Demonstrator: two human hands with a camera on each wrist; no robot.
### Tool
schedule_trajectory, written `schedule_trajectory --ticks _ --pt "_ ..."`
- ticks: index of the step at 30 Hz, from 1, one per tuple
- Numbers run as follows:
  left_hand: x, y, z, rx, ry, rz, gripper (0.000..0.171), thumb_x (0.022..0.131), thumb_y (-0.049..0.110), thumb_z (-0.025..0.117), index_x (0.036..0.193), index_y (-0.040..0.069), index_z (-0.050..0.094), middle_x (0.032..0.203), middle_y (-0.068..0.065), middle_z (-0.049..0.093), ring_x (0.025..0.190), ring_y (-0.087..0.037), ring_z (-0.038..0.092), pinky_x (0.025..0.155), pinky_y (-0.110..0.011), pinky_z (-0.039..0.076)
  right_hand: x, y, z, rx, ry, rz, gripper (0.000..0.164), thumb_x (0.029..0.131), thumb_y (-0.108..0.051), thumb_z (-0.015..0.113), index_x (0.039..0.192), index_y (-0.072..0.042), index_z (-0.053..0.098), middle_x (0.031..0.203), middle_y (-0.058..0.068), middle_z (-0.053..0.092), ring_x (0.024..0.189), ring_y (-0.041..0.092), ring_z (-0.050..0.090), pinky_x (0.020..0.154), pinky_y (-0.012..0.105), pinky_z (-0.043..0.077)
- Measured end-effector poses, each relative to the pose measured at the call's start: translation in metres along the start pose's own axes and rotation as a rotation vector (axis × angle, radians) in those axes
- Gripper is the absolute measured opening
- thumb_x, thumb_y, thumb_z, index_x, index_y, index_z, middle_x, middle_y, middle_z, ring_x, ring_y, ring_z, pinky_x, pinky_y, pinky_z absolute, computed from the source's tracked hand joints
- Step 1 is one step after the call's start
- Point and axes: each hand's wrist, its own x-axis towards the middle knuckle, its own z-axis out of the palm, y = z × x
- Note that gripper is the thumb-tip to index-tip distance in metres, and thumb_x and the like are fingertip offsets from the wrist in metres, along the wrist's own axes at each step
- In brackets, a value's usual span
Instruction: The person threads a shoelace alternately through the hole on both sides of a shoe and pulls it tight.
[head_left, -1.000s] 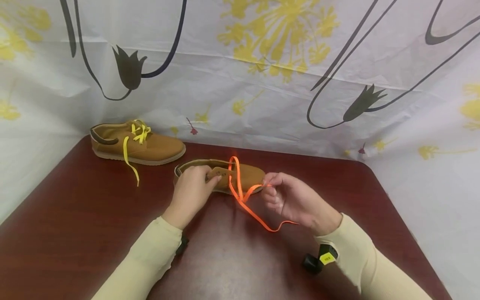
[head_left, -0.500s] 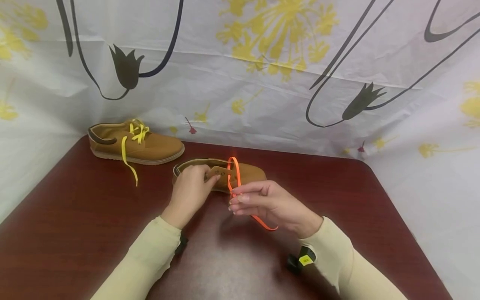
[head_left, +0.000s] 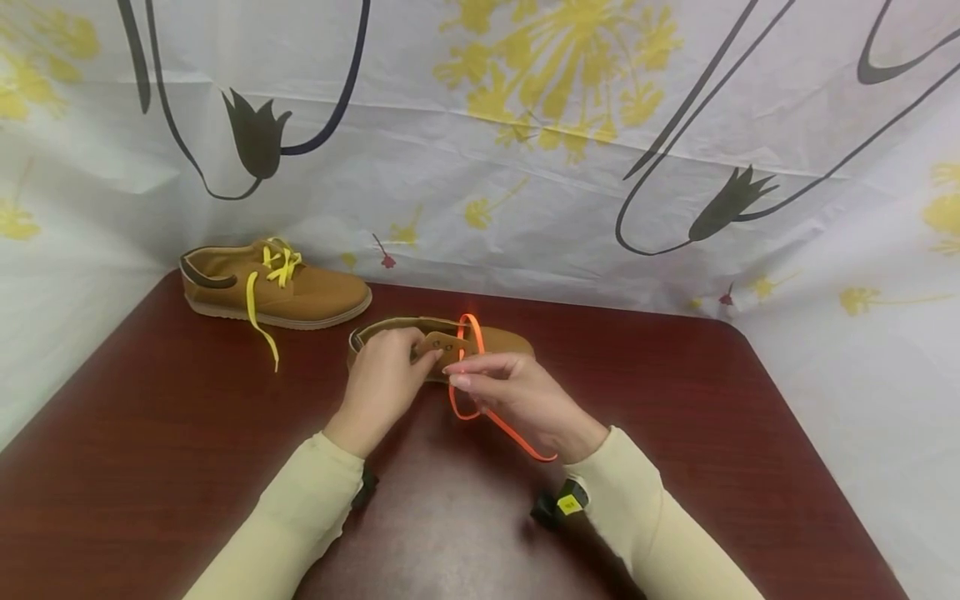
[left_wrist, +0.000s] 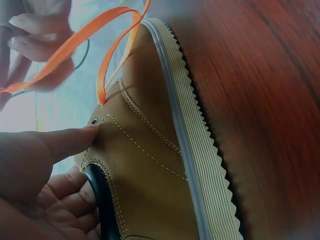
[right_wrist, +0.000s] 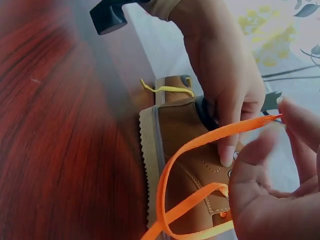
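A tan shoe stands on the table with its toe to the right. My left hand grips the shoe's eyelet flap, thumb on the outside and the other fingers inside the opening. An uncovered eyelet shows just beyond the thumb tip in the left wrist view. An orange shoelace passes through the front part of the lacing and loops toward me. My right hand pinches this lace near its tip, close beside the left thumb. In the right wrist view the lace curves in a wide loop over the shoe's side.
Behind and to the left stands a matching tan shoe with a yellow lace, one end hanging onto the table. The dark red table meets a white patterned curtain at its back and sides.
My right hand has moved left from beside the toe to the eyelets, bringing the orange lace's tip with it. The lace now hangs in a loop below the hand. My left hand stays put.
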Motion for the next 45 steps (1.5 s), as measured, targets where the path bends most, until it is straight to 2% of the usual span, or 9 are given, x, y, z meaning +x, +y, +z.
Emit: schedule_trajectory --ticks 4,9,12,16,18,22,26,34,45 --pt "0.000 0.001 -0.002 -0.007 0.011 -0.002 0.014 0.093 0.023 0.075 0.097 0.009 0.075 0.083 -0.006 0.071 0.070 -0.020 0.058 0.061 -0.032 0.045 0.003 0.001 0.001 0.011 0.011 0.021 0.033 0.095 -0.012 0.070 0.127 -0.004 0.070 0.108 0.005 0.074 0.090 0.012 0.070 0.073 0.028 0.057" --pt "0.001 0.002 -0.002 -0.028 0.025 -0.005 0.017 0.093 0.023 0.074 0.107 0.012 0.075 0.100 -0.006 0.076 0.081 -0.023 0.068 0.068 -0.039 0.054 0.008 0.004 0.003 0.017 0.055 0.059 0.035 0.095 -0.014 0.070 0.130 -0.009 0.069 0.111 0.013 0.074 0.088 0.012 0.073 0.072 0.030 0.060" --pt "0.001 0.003 -0.003 -0.046 0.030 -0.005 0.018 0.093 0.023 0.074 0.108 0.014 0.074 0.104 -0.007 0.077 0.087 -0.025 0.072 0.070 -0.042 0.057 0.012 0.006 0.004 0.027 0.090 0.075 0.037 0.095 -0.015 0.070 0.132 -0.009 0.067 0.108 0.008 0.076 0.085 0.010 0.072 0.070 0.025 0.058" --pt "0.001 0.004 -0.004 -0.061 0.029 -0.002 0.017 0.093 0.022 0.074 0.108 0.014 0.075 0.105 -0.008 0.077 0.091 -0.027 0.074 0.071 -0.044 0.058 0.016 0.009 0.009 0.077 0.141 0.073 0.030 0.094 -0.012 0.071 0.122 -0.001 0.068 0.092 0.000 0.077 0.079 0.008 0.071 0.070 0.021 0.057" --pt "0.001 0.004 -0.005 -0.067 0.026 -0.002 0.017 0.093 0.021 0.074 0.109 0.014 0.075 0.105 -0.008 0.078 0.092 -0.027 0.074 0.072 -0.045 0.058 0.018 0.011 0.011 0.120 0.172 0.063 0.025 0.094 -0.010 0.071 0.115 0.003 0.069 0.086 0.000 0.076 0.075 0.007 0.071 0.070 0.020 0.059" --pt "0.001 0.003 -0.006 -0.070 0.021 0.004 0.017 0.093 0.021 0.074 0.108 0.013 0.075 0.105 -0.008 0.078 0.093 -0.027 0.074 0.074 -0.045 0.058 0.020 0.015 0.014 0.217 0.228 0.054 0.026 0.095 -0.004 0.068 0.118 0.007 0.067 0.090 0.002 0.076 0.075 0.009 0.072 0.074 0.023 0.061" --pt "0.001 0.003 -0.006 -0.070 0.011 0.012 0.018 0.093 0.021 0.074 0.108 0.012 0.075 0.103 -0.008 0.078 0.093 -0.027 0.074 0.075 -0.046 0.058 0.022 0.018 0.015 0.295 0.243 0.060 0.032 0.095 0.002 0.064 0.127 0.010 0.063 0.095 0.003 0.076 0.082 0.011 0.073 0.080 0.025 0.061" --pt "0.001 0.002 -0.007 -0.085 -0.015 0.033 0.018 0.093 0.019 0.073 0.108 0.011 0.074 0.103 -0.008 0.078 0.093 -0.026 0.074 0.078 -0.045 0.058 0.024 0.024 0.014 0.249 0.289 0.109 0.030 0.094 -0.005 0.070 0.122 0.005 0.068 0.088 0.001 0.077 0.071 0.009 0.074 0.068 0.024 0.061" --pt "0.002 0.001 -0.010 -0.092 -0.048 0.068 0.017 0.091 0.014 0.075 0.107 0.010 0.074 0.101 -0.008 0.077 0.090 -0.023 0.072 0.078 -0.042 0.057 0.030 0.029 0.013 0.153 0.313 0.059 0.025 0.091 -0.006 0.073 0.113 0.006 0.073 0.088 0.006 0.077 0.070 0.009 0.073 0.071 0.026 0.062"
